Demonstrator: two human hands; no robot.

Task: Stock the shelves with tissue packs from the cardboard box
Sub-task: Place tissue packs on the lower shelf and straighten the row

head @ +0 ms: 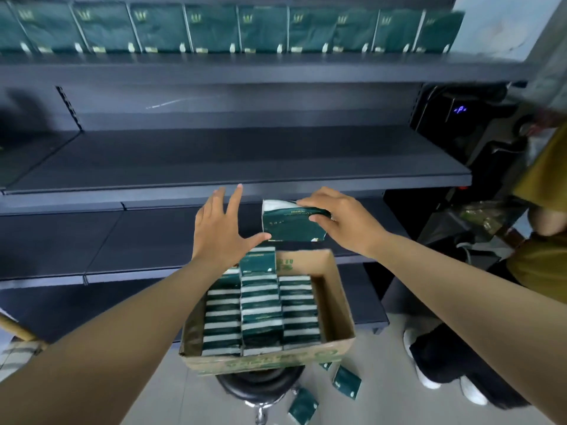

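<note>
My right hand (pixel 339 217) grips a dark green tissue pack (pixel 290 222) by its right end, held in the air above the cardboard box (pixel 340 305). My left hand (pixel 221 225) is spread with straight fingers just left of the pack, its thumb tip at the pack's lower left corner. The box holds three rows of green and white packs (pixel 260 311) standing on edge. Along the top shelf (pixel 245 67) stands a row of several green packs (pixel 214 29). The dark grey shelf (pixel 239 167) behind my hands is bare.
The box sits on a round black stool (pixel 260 386). A few loose packs (pixel 346 384) lie on the tiled floor beside it. Another person (pixel 540 259) in an olive top and white shoes stands at the right. Lower grey shelves (pixel 92 240) extend to the left.
</note>
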